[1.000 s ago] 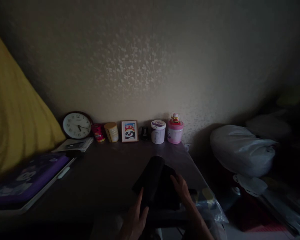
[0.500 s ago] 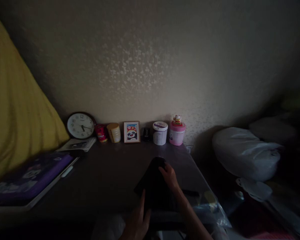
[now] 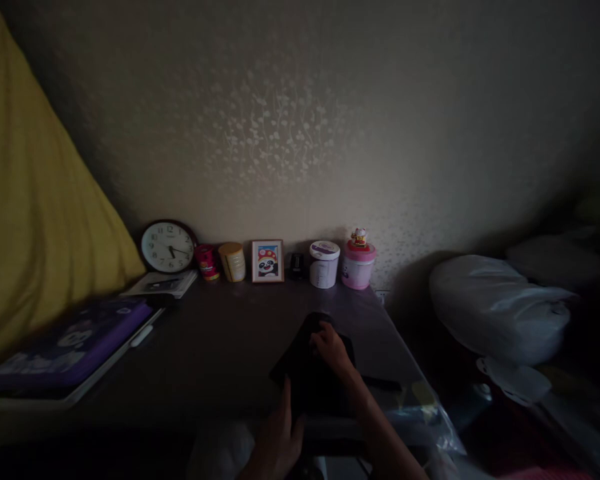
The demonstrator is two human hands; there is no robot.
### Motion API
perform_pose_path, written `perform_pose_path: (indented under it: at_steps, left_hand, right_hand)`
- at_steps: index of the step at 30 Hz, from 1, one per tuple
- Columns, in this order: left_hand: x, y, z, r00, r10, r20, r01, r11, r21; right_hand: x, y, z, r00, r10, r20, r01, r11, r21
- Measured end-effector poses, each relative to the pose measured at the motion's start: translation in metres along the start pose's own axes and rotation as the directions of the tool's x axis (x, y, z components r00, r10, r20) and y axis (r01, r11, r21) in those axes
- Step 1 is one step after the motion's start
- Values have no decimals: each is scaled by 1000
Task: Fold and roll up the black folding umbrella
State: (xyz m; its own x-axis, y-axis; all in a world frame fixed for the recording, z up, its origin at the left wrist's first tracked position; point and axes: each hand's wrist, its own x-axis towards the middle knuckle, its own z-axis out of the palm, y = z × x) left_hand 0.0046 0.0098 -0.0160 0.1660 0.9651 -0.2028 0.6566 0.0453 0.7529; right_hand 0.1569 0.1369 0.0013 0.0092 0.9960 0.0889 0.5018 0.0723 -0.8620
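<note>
- Head view: worn camera, facing forward and down across the dark desk [image 3: 215, 347] toward the wallpapered wall [image 3: 290, 133].
- Near the desk's front edge; both hands enter from below.
- Single view only.

A clock [image 3: 168, 247], framed panda picture [image 3: 267, 261] and pink tub [image 3: 358, 267] line the wall.

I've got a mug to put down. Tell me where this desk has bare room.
The widest bare patch of the desk lies between the purple case on the left and the black cloth under both hands. A narrower strip runs before the picture frame and white tub. The back wall row and the right edge are crowded.
</note>
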Motion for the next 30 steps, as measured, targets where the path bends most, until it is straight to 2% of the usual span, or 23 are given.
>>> perform_pose_path:
  at_steps: [5,8,12,14,16,19,22,24,26,30]
  left_hand:
    - [-7,9,-7,995,85,-56,-91,990,-111]
    - [-9,14,-10,995,90,-50,-93,994,-60]
    - [-7,14,-7,994,109,28,-110,992,60]
    - [-5,11,-4,994,101,30,-104,990,100]
    - [-3,7,-1,994,112,11,-113,989,93]
    - [-1,3,3,994,106,6,-107,991,85]
    - [1,2,4,996,85,-12,-83,990,113]
    - [1,5,4,996,84,-16,-81,987,138]
    - [0,8,3,997,81,-18,-77,984,161]
    - [-3,14,0,999,42,2,-42,988,148]
  right_hand:
    - [-3,2,5,982,-179,-53,160,956,-245]
    - [-6,-4,8,979,-198,-43,175,933,-314]
    - [-13,-13,10,977,-209,-31,183,908,-376]
    - [-20,-17,8,965,-262,-13,237,894,-381]
    - [-31,-18,4,933,-360,15,342,870,-357]
    - [-50,-15,-4,852,-523,37,506,802,-317]
    - [-62,-8,-9,782,-619,70,606,731,-314]
    - [-58,-1,-9,758,-647,85,634,700,-330]
    - [-42,6,-10,761,-645,73,621,691,-369]
    - [4,15,-16,815,-580,9,511,711,-483]
